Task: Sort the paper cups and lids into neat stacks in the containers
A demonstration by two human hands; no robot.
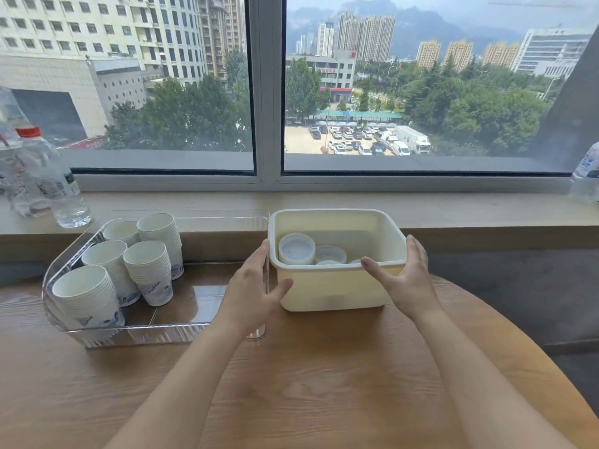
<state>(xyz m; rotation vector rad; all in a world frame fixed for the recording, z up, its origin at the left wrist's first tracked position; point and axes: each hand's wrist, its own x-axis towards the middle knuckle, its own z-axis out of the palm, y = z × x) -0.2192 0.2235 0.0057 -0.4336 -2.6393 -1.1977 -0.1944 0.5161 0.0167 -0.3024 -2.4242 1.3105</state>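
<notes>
A cream plastic bin [337, 286] stands on the wooden table and holds stacks of white lids [296, 249]. My left hand [256, 290] lies against the bin's left side with straight fingers and the thumb across its front corner. My right hand [405, 277] is spread at the bin's right side, thumb over the front rim. To the left, a clear tray [155, 330] holds several stacks of white paper cups [147, 268] with blue prints.
Clear water bottles [48, 179] with a red cap stand on the window sill at far left. Another bottle [586, 176] is at the far right of the sill. The round table's edge [518, 338] curves down the right side.
</notes>
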